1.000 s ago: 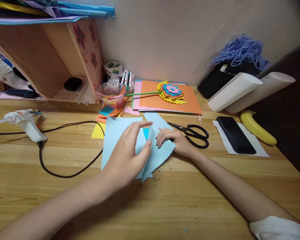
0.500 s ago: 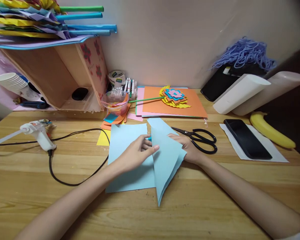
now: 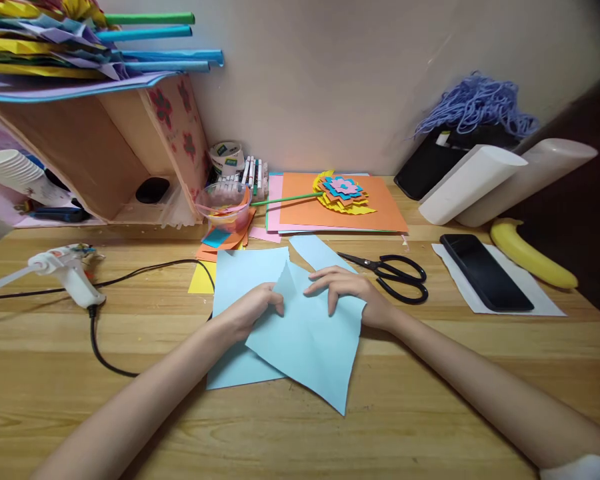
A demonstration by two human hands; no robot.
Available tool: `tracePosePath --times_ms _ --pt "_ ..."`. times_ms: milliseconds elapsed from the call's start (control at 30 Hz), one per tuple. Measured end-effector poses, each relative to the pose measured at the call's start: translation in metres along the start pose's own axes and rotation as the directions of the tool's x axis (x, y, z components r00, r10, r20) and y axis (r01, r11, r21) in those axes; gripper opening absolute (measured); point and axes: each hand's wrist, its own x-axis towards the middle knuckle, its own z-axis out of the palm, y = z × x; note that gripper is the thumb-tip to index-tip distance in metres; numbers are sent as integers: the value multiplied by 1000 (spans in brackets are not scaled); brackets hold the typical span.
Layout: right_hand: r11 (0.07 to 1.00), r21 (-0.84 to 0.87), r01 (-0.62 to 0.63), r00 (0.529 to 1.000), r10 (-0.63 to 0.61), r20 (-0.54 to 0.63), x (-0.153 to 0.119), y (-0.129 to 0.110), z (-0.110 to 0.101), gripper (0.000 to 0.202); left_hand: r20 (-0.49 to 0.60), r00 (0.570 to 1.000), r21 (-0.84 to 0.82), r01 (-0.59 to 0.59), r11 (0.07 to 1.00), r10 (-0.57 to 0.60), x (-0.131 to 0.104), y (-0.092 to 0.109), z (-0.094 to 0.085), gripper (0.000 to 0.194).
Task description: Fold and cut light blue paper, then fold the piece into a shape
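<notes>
A creased light blue paper sheet (image 3: 313, 340) is held up between my two hands, one corner pointing toward me. My left hand (image 3: 257, 307) pinches its left edge, the thumb on top. My right hand (image 3: 353, 297) grips its upper right side, with several fingers over the front face. Beneath lies another light blue sheet (image 3: 245, 273), flat on the table and partly covered. Behind my right hand is a light blue paper strip (image 3: 315, 250). Black-handled scissors (image 3: 395, 270) rest just beyond that hand, apart from it.
A white glue gun (image 3: 70, 273) with a black cable stands at left. Behind are a plastic cup of scraps (image 3: 225, 210), coloured sheets (image 3: 295, 217) and a paper flower (image 3: 343, 190). To the right lie a phone (image 3: 485, 270), a banana (image 3: 533, 253) and paper rolls (image 3: 470, 183).
The folded light blue sheet has been opened out and turned. My left hand has moved down to its left edge, and my right hand has come over its front face.
</notes>
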Motion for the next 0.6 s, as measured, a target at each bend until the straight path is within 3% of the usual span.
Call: tracePosePath --times_ms 100,200,433,600 --pt "995 37 -91 991 94 -92 1 1 -3 32 97 995 -30 -32 999 35 2 -2 -4 36" --pt "989 45 -142 985 145 -91 3 1 -5 25 124 989 -24 -77 997 79 2 -2 -5 33" --pt "991 106 -83 996 80 36 3 5 -8 13 147 989 20 -21 1000 18 3 1 -10 42" --pt "998 65 20 1000 -18 -24 3 5 -7 13 161 985 44 -73 996 65 3 2 -15 46"
